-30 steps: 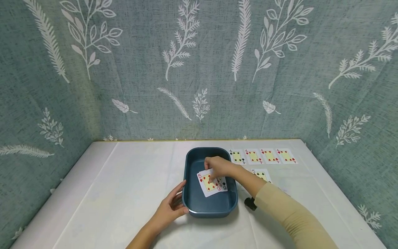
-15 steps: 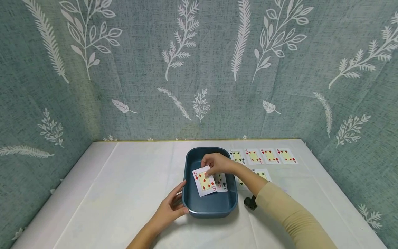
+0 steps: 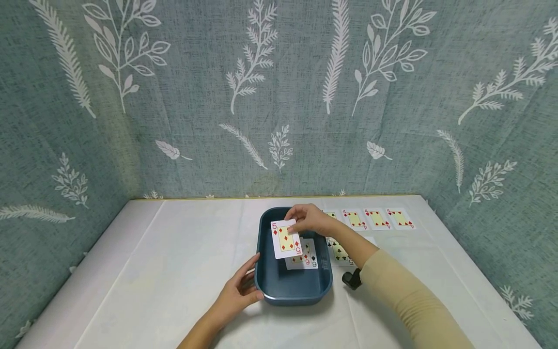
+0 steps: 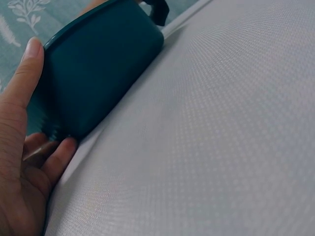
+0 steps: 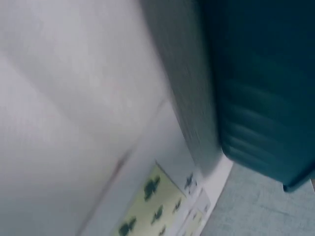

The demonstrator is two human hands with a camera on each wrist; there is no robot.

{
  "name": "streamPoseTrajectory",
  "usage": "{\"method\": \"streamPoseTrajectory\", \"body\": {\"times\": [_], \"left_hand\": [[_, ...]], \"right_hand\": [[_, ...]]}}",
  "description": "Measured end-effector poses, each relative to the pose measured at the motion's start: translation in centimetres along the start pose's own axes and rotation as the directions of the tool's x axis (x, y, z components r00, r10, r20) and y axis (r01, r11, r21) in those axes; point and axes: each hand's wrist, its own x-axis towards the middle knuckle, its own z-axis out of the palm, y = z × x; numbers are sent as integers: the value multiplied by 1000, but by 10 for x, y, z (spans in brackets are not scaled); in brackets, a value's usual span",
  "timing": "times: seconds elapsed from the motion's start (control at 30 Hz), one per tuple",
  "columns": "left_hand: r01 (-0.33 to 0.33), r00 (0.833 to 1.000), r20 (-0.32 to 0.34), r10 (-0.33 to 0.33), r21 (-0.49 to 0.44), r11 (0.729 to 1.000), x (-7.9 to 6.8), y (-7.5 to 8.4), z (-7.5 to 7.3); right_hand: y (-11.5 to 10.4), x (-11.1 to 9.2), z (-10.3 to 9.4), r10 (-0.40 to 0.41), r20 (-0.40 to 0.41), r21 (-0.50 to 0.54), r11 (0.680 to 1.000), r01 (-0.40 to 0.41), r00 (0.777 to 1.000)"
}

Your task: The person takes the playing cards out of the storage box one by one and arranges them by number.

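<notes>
In the head view my right hand (image 3: 308, 218) pinches a five of diamonds playing card (image 3: 286, 239) between thumb and fingers, face up. The card is above a dark blue rectangular bin (image 3: 294, 291). Inside the bin lie more playing cards (image 3: 307, 254), one red and one black six showing at their corners, partly covered. My left hand (image 3: 237, 290) holds the bin's near left corner from outside. From the left wrist, its thumb lies by the rim and its fingertips touch the base of the bin (image 4: 98, 69). The right wrist view shows the bin's outer wall (image 5: 266, 88), without the hand.
A row of fours (image 3: 377, 219) lies face up at the back right of the white table (image 3: 174, 271). Nearer, a five of clubs (image 3: 338, 251) lies beside the bin, partly behind my right forearm. A small black object (image 3: 350, 280) shows under that forearm. Patterned cloth (image 3: 196, 121) walls the table.
My right hand has lifted the five of diamonds up and away from the other cards, uncovering more of the sixes. The left hand stays at the bin's corner.
</notes>
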Motion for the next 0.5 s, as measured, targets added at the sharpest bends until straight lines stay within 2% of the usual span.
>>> {"method": "streamPoseTrajectory", "body": {"times": [0.37, 0.5], "left_hand": [[-39, 999, 26, 40, -13, 999, -1, -1, -1], [-50, 998, 26, 50, -18, 999, -1, -2, -1]], "right_hand": [[-2, -13, -26, 11, -6, 29, 1000, -11, 1000], [-2, -20, -37, 20, -15, 10, 1000, -20, 1000]]}}
